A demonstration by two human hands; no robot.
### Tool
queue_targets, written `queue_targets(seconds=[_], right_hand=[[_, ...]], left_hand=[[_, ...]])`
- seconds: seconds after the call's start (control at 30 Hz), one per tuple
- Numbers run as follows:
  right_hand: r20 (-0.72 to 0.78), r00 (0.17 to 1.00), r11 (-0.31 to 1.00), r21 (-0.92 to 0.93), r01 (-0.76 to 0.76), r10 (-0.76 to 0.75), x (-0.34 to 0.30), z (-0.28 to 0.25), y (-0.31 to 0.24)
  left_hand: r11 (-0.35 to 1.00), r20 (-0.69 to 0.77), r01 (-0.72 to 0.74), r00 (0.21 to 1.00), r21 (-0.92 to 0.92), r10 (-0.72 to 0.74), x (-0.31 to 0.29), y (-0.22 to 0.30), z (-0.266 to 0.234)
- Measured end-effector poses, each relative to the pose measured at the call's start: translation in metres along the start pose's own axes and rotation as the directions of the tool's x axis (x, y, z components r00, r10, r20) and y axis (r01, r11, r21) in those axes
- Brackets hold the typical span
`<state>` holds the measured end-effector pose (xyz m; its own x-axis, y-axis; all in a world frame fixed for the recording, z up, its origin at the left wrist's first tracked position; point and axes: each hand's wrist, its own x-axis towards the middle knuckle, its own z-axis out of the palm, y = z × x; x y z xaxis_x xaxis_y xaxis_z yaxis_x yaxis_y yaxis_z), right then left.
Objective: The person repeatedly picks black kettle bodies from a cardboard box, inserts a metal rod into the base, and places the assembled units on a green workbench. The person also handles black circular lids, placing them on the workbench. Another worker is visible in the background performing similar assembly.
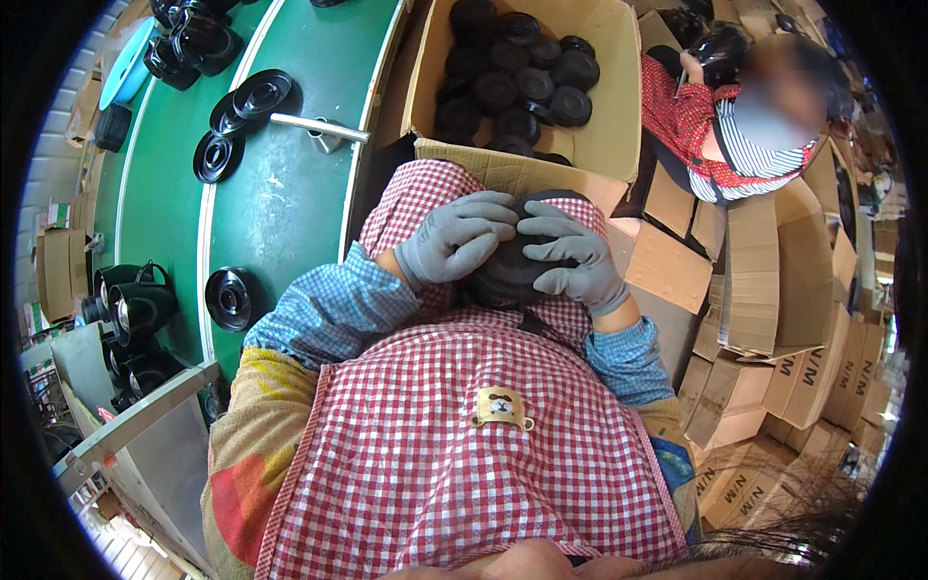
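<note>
Left: black lids [232,298] lie loose on green worktable [271,193]. Just above centre: gloved left hand [447,244], fingers bent, grips round black part [503,271], judged mid-handling; carton [619,87] beyond holds many similar pieces [570,104]; right hand [585,261] grips the part's right side. Remaining count unclear.

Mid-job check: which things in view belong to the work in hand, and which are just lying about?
In the work, seemingly:
black round piece at the left hand and right hand
open box holding black round pieces

Lying about, probably:
turquoise basin
cardboard cartons at right
black pots at left
</note>
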<state>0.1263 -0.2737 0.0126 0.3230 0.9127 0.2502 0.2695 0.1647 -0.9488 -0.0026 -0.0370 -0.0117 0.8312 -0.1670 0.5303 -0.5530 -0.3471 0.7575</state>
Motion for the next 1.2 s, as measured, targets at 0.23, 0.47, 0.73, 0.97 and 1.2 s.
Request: queue_targets(seconds=[0.23,0.47,0.73,0.97,1.2], right_hand=[[0.003,0.998,0.998,0.003,0.055,-0.055,0.006,-0.004,-0.002],[0.027,0.993,0.988,-0.101,0.115,-0.113,0.007,-0.003,-0.008],[-0.014,0.998,0.990,-0.127,0.060,-0.062,-0.004,0.004,0.003],[-0.032,0.999,0.965,-0.261,0.033,-0.043,-0.007,0.011,0.007],[-0.120,0.991,0.946,-0.310,-0.089,0.054,-0.008,0.016,0.020]], left_hand=[[0.998,-0.021,-0.012,1.000,-0.060,0.010,0.005,-0.001,0.002],[0.996,-0.024,-0.070,0.997,-0.055,0.069,0.009,-0.005,0.003],[0.997,0.016,-0.060,0.998,-0.042,0.061,0.006,-0.014,0.005],[1.000,0.011,0.007,1.000,0.008,-0.007,0.008,-0.008,0.008],[0.966,0.058,0.085,0.993,0.246,-0.102,0.002,0.014,0.014]])
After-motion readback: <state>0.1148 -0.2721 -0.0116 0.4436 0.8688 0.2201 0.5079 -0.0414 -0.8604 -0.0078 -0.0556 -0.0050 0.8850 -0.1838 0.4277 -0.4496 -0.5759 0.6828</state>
